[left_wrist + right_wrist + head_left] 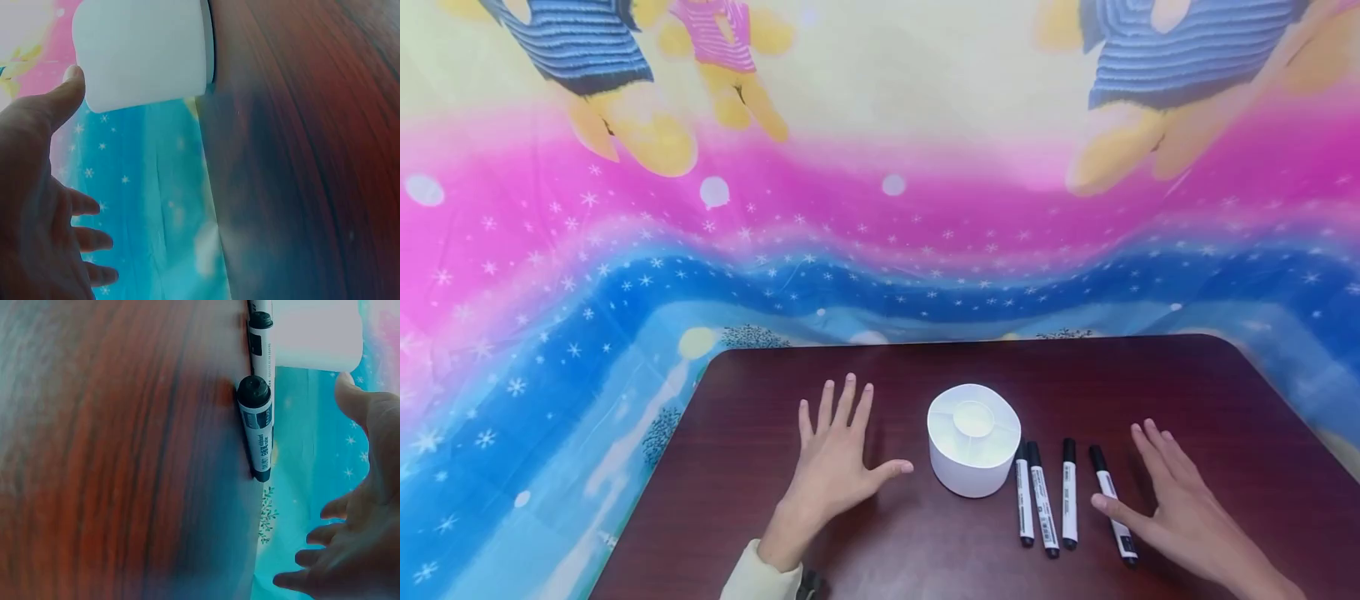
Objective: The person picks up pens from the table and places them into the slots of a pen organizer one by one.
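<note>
White tub (972, 479) sits on our desk (925, 550) between our left hand (835, 467) and right hand (1183, 512), both spread wide, holding nothing. Four markers (1070, 500) lie just right of it; we reckon one clumsy sideways bump could set them rolling.

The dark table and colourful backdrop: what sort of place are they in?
Probably an indoor workspace, perhaps a screened-off corner: a wood-look table stands against a cartoon-printed backdrop, with four markers beside a white container.
</note>
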